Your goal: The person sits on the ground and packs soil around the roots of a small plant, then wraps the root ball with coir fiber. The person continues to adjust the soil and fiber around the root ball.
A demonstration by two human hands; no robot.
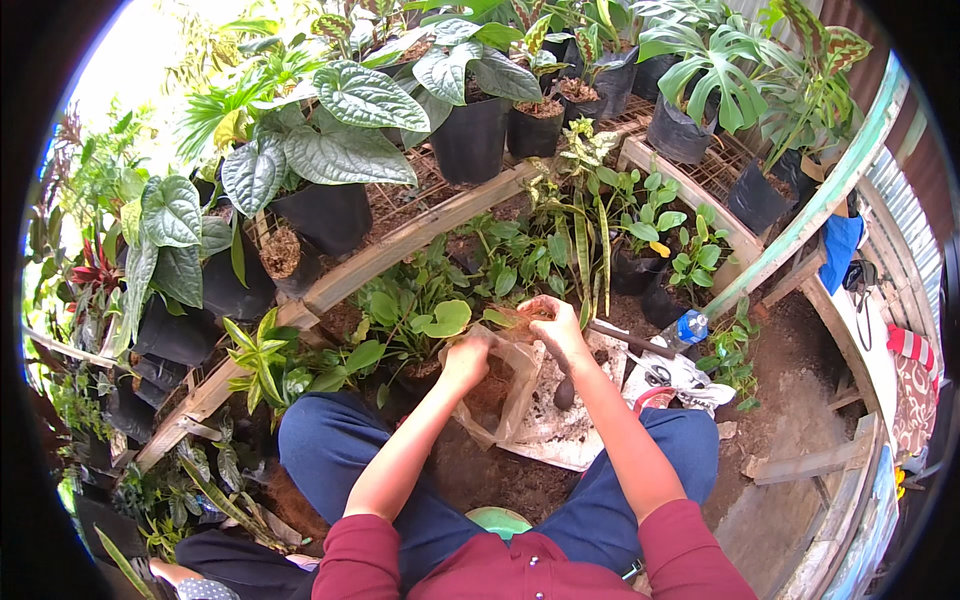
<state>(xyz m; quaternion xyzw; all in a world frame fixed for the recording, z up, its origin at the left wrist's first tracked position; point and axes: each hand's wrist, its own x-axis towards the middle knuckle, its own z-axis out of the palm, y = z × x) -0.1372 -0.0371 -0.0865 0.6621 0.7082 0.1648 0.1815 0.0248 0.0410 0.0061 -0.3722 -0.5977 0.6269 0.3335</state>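
Observation:
My left hand (469, 361) grips the rim of a translucent plastic bag (517, 420) that holds brown fibre (487, 397). Just right of the bag's mouth, my right hand (553, 322) is raised, its fingers pinching a loose tuft of brown fibre (517, 322). Soil marks show on that hand. Under and beside the bag lies a white sheet (544, 431) strewn with dark soil, and a small dark rounded object (564, 394) rests on it. A dark rod (630, 339) crosses the sheet's upper right.
Leafy plants (517, 259) grow close in front of my hands. Potted plants stand on a wood-framed mesh bench (420, 225). At right are a plastic water bottle (688, 328) and a white bag (667, 379). Another person's dark-clothed leg (232, 562) is at lower left.

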